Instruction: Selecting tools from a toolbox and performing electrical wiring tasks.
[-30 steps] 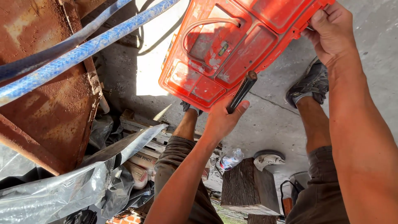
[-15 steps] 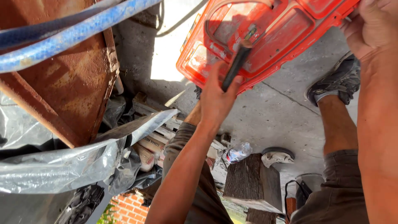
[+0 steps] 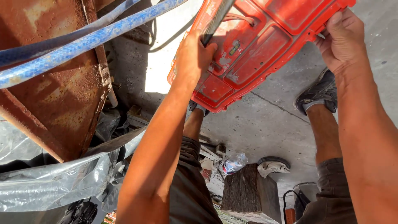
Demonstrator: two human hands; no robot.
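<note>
Raised since a second ago, left hand (image 3: 192, 56) grips a file (image 3: 217, 18) against the orange panel (image 3: 265, 45), right hand (image 3: 342, 39) clamping its edge; a slip could drop it.

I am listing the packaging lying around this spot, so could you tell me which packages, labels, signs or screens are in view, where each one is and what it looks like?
Plastic bottle: lies on the concrete floor between the person's legs, beside a wooden block; clear and crumpled, with a bluish band around it.
Plastic sheeting: lower left, draped under the rusty metal panel; clear, wrinkled.
No signs or screens are visible.
</note>
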